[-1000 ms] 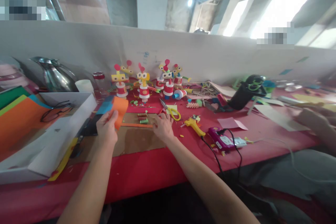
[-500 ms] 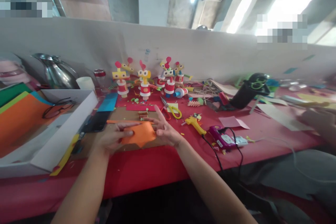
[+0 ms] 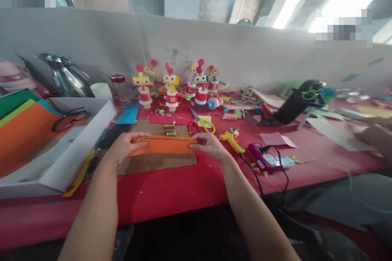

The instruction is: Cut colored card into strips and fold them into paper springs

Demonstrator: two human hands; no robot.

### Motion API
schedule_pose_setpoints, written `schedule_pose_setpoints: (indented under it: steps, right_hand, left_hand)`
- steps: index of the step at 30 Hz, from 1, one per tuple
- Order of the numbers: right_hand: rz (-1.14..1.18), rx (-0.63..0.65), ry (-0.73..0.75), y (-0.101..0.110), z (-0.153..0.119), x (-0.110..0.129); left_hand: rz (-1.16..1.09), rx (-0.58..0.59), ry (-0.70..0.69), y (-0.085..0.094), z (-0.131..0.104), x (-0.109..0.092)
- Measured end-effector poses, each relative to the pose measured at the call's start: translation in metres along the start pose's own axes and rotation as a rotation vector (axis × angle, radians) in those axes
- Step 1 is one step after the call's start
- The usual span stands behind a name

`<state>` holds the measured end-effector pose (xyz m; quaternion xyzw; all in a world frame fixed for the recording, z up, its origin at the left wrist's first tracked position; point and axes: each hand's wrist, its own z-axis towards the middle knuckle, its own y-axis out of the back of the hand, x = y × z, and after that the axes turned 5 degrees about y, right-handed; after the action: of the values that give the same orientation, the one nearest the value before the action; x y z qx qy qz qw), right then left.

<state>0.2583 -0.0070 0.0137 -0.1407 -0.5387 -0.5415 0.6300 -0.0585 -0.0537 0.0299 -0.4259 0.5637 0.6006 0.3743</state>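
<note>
An orange paper strip (image 3: 165,146) is stretched flat between my two hands, over a piece of brown cardboard (image 3: 162,161). My left hand (image 3: 125,147) pinches its left end between thumb and fingers, and my right hand (image 3: 208,145) pinches the right end. Just beyond the strip lie small folded striped paper springs (image 3: 170,130). Pliers (image 3: 195,113) and yellow-handled scissors (image 3: 208,124) are past my right hand. Several red-and-white cup figures with yellow heads (image 3: 172,98) stand farther back.
On the left is a white box (image 3: 45,175) with coloured sheets and glasses. To the right lie a yellow glue gun (image 3: 232,142), a purple power strip (image 3: 262,157) with cables, and a black holder (image 3: 288,108). Another person's hand (image 3: 379,134) shows at the far right.
The orange paper, bent between my hands before, is now spread out straight. My right hand has moved right and grips its end; my left hand has moved slightly up. The view has shifted a little.
</note>
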Motion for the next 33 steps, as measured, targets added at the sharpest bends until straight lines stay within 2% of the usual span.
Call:
schedule_pose_setpoints:
  steps: [2,4,6,9,11,16,18,20,24,30,33]
  right_hand:
    - [-0.221,-0.075,0.100,0.001,-0.003,-0.007]
    - [-0.429,-0.082,0.190,-0.002,-0.007,-0.011]
    - [-0.566,-0.034,0.249,-0.007,-0.010,-0.014]
    - [-0.610,0.067,0.301,-0.014,-0.012,-0.014]
    - [-0.599,0.124,0.305,-0.018,-0.012,-0.015]
    - [-0.621,0.142,0.264,-0.022,-0.011,-0.017]
    - [-0.630,0.130,0.257,-0.023,-0.011,-0.018]
    - [-0.617,0.124,0.259,-0.022,-0.010,-0.019]
    - [-0.573,0.099,0.233,-0.022,-0.009,-0.021]
    - [-0.541,0.073,0.181,-0.026,-0.009,-0.021]
    - [-0.540,0.060,0.177,-0.028,-0.008,-0.019]
  left_hand:
    - [0.262,-0.204,-0.178,-0.002,0.000,0.003]
    - [0.512,-0.318,-0.362,-0.004,-0.005,0.006]
    - [0.716,-0.314,-0.463,-0.003,-0.014,0.011]
    - [0.930,-0.231,-0.465,-0.003,-0.030,0.017]
    - [1.011,-0.163,-0.456,-0.010,-0.037,0.016]
    - [1.077,0.041,-0.537,-0.054,-0.036,-0.009]
    - [1.101,0.120,-0.516,-0.072,-0.032,-0.020]
    - [1.120,0.141,-0.466,-0.083,-0.029,-0.028]
    - [1.090,0.134,-0.416,-0.091,-0.022,-0.028]
    - [0.945,0.046,-0.469,-0.092,-0.017,-0.006]
    - [0.888,0.042,-0.424,-0.092,-0.016,0.000]
